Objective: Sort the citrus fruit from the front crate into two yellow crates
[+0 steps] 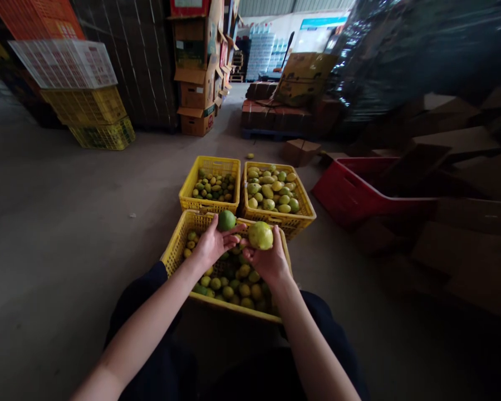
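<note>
My left hand (215, 245) holds a green lemon (226, 220) between the thumb and the fingers, with some fingers stretched out to the right. In my right hand (271, 260) rests a larger yellow-green lemon (260, 235), cupped by the thumb and fingers. Both hands are above the near yellow crate (173, 236), which stands between my legs. Many green and yellowish lemons (234, 287) lie in it, partly hidden by my hands and forearms.
Beyond stand two more yellow crates: the left one (187, 189) holds small greenish fruit, the right one (303, 209) larger yellow fruit. A red bin (346, 195) and cardboard pieces lie at right. Stacked crates (83, 106) and cartons (196, 94) stand behind. One fruit (250, 156) is on the floor.
</note>
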Demonstrator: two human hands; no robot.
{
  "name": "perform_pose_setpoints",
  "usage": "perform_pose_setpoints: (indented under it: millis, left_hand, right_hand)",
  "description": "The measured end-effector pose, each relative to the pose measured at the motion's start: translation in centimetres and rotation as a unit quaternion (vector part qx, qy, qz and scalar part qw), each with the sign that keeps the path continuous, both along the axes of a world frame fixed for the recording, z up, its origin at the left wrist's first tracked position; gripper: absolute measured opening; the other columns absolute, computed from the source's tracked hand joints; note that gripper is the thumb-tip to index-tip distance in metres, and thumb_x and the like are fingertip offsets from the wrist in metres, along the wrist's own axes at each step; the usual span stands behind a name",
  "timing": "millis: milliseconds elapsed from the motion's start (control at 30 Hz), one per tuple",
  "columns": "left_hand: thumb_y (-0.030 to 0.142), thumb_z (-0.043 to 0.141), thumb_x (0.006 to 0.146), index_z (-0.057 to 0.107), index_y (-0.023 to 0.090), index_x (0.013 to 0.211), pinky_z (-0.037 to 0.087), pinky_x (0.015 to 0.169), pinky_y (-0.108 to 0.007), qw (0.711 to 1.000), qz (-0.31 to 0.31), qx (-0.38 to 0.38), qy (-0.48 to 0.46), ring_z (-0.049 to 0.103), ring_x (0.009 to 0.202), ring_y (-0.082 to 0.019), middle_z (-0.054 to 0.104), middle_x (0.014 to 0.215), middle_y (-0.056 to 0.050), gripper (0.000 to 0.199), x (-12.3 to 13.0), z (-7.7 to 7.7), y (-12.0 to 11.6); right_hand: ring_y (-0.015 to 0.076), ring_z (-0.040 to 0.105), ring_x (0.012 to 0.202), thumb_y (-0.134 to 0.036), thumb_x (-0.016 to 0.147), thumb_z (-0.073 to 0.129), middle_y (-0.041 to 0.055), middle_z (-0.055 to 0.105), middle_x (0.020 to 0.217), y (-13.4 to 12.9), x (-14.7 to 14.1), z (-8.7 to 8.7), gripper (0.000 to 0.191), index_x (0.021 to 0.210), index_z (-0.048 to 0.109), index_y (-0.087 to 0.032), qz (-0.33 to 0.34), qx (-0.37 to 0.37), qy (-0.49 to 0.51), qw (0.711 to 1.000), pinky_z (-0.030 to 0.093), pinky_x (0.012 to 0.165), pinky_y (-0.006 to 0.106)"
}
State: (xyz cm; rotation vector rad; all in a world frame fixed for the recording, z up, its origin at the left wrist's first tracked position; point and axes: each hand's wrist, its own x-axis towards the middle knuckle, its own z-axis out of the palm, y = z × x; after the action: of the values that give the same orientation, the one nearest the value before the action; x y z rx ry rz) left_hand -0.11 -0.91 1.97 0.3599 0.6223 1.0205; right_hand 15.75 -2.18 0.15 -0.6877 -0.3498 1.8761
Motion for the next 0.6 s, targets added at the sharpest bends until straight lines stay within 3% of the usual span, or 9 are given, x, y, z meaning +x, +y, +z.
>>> perform_pose_setpoints:
  millis: [200, 300, 367, 433, 500, 600]
  left_hand:
    - [0.054, 0.022, 0.098, 0.064, 0.01, 0.1, 0.049, 0.051, -0.021, 0.998, -0.019, 0.022, 0.048, 0.064, 0.055, -0.012, 0.073, 0.099, -0.016, 0.061, 0.1, -0.4, 0.1]
    - [0.06, 0.045, 0.089, 0.06, 0.013, 0.101, 0.049, 0.054, -0.022, 0.987, 0.02, 0.079, 0.138, 0.064, 0.058, -0.013, 0.072, 0.094, -0.013, 0.051, 0.0, -0.7, 0.2]
    - [0.053, 0.07, 0.076, 0.056, 0.017, 0.101, 0.051, 0.061, -0.024, 0.946, 0.108, 0.179, 0.248, 0.066, 0.067, -0.014, 0.071, 0.094, -0.008, 0.046, -0.1, -0.9, 0.1]
    - [0.039, 0.084, 0.063, 0.054, 0.02, 0.101, 0.053, 0.072, -0.027, 0.862, 0.195, 0.295, 0.362, 0.067, 0.082, -0.017, 0.068, 0.097, -0.005, 0.052, -0.3, -1.0, -0.1]
    - [0.032, 0.085, 0.061, 0.053, 0.021, 0.101, 0.053, 0.079, -0.029, 0.787, 0.229, 0.375, 0.433, 0.065, 0.093, -0.019, 0.067, 0.1, -0.005, 0.052, -0.6, -1.1, -0.3]
    - [0.028, 0.081, 0.068, 0.05, 0.022, 0.104, 0.054, 0.08, -0.032, 0.74, 0.232, 0.431, 0.462, 0.066, 0.092, -0.019, 0.066, 0.1, -0.005, 0.047, -0.7, -1.2, -0.4]
  right_hand:
    - [0.0167, 0.061, 0.051, -0.069, 0.085, 0.041, 0.0079, 0.072, 0.07, 0.1, 0.0, -0.5, 0.055, 0.084, 0.064, -0.019, 0.016, 0.022, -0.049, 0.998, 0.048, 0.046, 0.027]
    - [0.0161, 0.06, 0.052, -0.07, 0.08, 0.05, 0.0056, 0.07, 0.072, 0.1, 0.0, -0.6, 0.051, 0.084, 0.062, -0.02, 0.0, 0.051, -0.094, 0.994, 0.049, 0.048, 0.028]
    - [0.0155, 0.061, 0.059, -0.061, 0.074, 0.065, 0.0017, 0.068, 0.076, 0.0, 0.0, -0.6, 0.042, 0.089, 0.059, -0.022, -0.08, 0.091, -0.167, 0.978, 0.051, 0.053, 0.027]
    - [0.0149, 0.062, 0.068, -0.045, 0.064, 0.08, -0.002, 0.066, 0.083, -0.1, 0.0, -0.5, 0.045, 0.096, 0.054, -0.025, -0.191, 0.146, -0.272, 0.932, 0.053, 0.06, 0.027]
    - [0.0149, 0.063, 0.077, -0.032, 0.057, 0.085, -0.0034, 0.063, 0.09, -0.4, 0.1, -0.4, 0.056, 0.101, 0.051, -0.027, -0.263, 0.199, -0.358, 0.873, 0.054, 0.067, 0.027]
    - [0.0162, 0.064, 0.084, -0.028, 0.057, 0.085, -0.0016, 0.062, 0.1, -0.5, 0.2, -0.3, 0.059, 0.103, 0.049, -0.028, -0.282, 0.253, -0.401, 0.834, 0.054, 0.075, 0.031]
